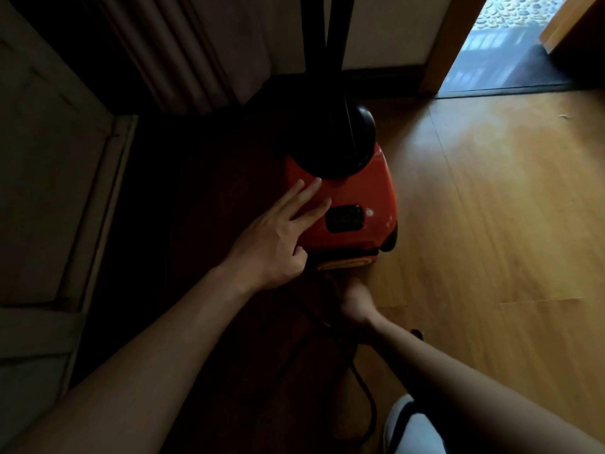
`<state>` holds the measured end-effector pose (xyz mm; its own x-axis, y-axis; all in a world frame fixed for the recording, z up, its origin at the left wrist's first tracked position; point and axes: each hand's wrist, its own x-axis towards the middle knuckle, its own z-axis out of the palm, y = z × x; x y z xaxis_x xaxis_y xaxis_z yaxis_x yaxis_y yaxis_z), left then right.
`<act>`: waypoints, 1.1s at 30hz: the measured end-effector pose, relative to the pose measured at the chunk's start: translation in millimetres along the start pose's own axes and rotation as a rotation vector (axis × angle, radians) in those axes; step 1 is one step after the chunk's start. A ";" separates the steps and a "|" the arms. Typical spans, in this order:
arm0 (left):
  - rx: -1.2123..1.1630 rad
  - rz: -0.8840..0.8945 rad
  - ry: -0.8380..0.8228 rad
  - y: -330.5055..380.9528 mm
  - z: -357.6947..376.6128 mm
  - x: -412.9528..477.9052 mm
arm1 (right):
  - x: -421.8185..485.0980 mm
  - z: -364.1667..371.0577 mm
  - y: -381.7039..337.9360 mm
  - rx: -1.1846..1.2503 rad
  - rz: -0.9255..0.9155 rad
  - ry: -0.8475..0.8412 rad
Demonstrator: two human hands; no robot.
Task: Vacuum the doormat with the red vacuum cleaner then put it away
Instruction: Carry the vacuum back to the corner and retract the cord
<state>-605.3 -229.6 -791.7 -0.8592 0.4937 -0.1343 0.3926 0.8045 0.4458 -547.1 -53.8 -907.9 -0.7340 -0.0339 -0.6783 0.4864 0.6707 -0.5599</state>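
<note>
The red vacuum cleaner (353, 204) sits on the wooden floor in a dim corner, its black top and hose rising away from me. My left hand (278, 234) lies flat on its red body with fingers straight. Below the vacuum's rear edge, my right hand (352, 301) reaches into the shadow, where a black power cord (363, 391) trails back along the floor. Its fingers are hidden in the dark, so its grip cannot be read. The dark doormat (510, 68) lies in the open doorway at the top right.
A curtain (183, 60) hangs at the back left, beside a pale panelled door (49, 178) on the left. Lit wooden floor (507, 208) spreads to the right. My white shoe (409, 427) shows at the bottom edge. A wooden door frame (442, 54) borders the doorway.
</note>
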 end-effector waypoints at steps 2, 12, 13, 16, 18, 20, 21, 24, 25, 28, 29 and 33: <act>-0.002 0.017 0.012 -2.2 0.7 0.9 | 7.3 -27.1 25.1 0.055 0.047 0.073; 0.039 0.042 0.027 -4.1 4.8 2.0 | -23.8 -86.4 25.9 0.725 -0.073 0.187; 0.048 0.041 0.029 -3.8 4.8 2.0 | -28.4 -85.7 23.4 0.768 -0.093 0.165; 0.059 0.034 0.030 -1.3 5.4 1.3 | -42.8 -83.7 18.4 0.828 -0.157 0.129; 0.066 0.032 0.028 1.0 5.1 0.7 | -50.2 -83.4 11.9 0.809 -0.208 0.113; 0.079 0.018 0.013 2.8 4.2 0.7 | -54.3 -81.8 5.2 0.782 -0.259 0.092; 0.082 0.007 0.005 3.7 3.5 0.8 | -55.7 -80.1 2.0 0.783 -0.273 0.078; 0.099 -0.012 -0.001 7.3 2.1 0.9 | -59.5 -74.5 -4.7 0.834 -0.292 0.002; 0.110 -0.017 -0.002 8.7 1.7 0.9 | -61.3 -72.9 -6.3 0.836 -0.304 -0.030; 0.123 -0.033 -0.007 13.0 -0.2 0.8 | -66.5 -66.4 -11.7 0.781 -0.343 -0.118; 0.121 -0.034 -0.006 13.7 -1.0 0.7 | -68.2 -63.4 -14.1 0.759 -0.355 -0.141; 0.112 -0.039 -0.003 15.1 -1.9 0.5 | -74.0 -46.9 -27.9 0.743 -0.397 -0.215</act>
<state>-600.4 -217.8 -783.3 -0.8737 0.4620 -0.1527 0.3931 0.8551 0.3380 -528.6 -35.3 -819.8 -0.8460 -0.3528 -0.3999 0.4517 -0.0755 -0.8890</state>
